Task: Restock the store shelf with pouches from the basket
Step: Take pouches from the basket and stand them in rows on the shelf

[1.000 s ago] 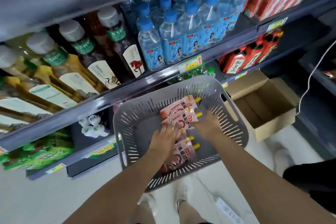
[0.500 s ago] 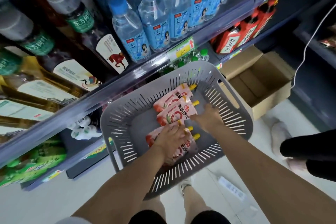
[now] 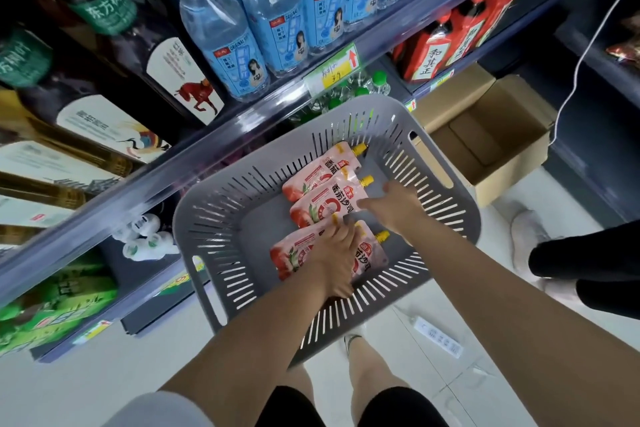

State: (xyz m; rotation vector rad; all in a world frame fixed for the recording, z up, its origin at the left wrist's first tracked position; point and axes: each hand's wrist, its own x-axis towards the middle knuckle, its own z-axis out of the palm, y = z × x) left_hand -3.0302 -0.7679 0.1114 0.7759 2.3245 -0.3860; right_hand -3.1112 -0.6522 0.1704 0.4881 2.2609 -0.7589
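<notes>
Basket (image 3: 214, 236): grey plastic with slotted walls, in the middle of the view below the person's chest; what carries it cannot be made out.
Pouches: pink with yellow spout caps, all lying flat on the basket floor, caps toward the basket's right wall.
Far pouch (image 3: 318, 168): closest to the basket's far wall.
Middle pouch (image 3: 322, 210): just nearer than the far pouch and overlapping its edge.
Near pouch (image 3: 294, 253): toward the basket's near wall; another pouch seems to lie partly under it, exact count unclear.
Left grip (image 3: 337, 253): inside the basket, palm down on the near pouch, fingers bent over its cap end; cannot tell whether they close around it.
Right grip (image 3: 396, 206): inside the basket by its right wall, fingers stretched out with thumb spread, tips touching the middle pouch's cap end, nothing clasped.
Shelf (image 3: 207, 156): runs past the basket's far side, its rail just above the far rim.
Water bottles (image 3: 225, 42): blue-capped, on the shelf above the basket's far side.
Cardboard box (image 3: 485, 135): open, on the floor right of the basket.
Power strip (image 3: 440, 340): white, on the floor near the basket's near-right corner.
</notes>
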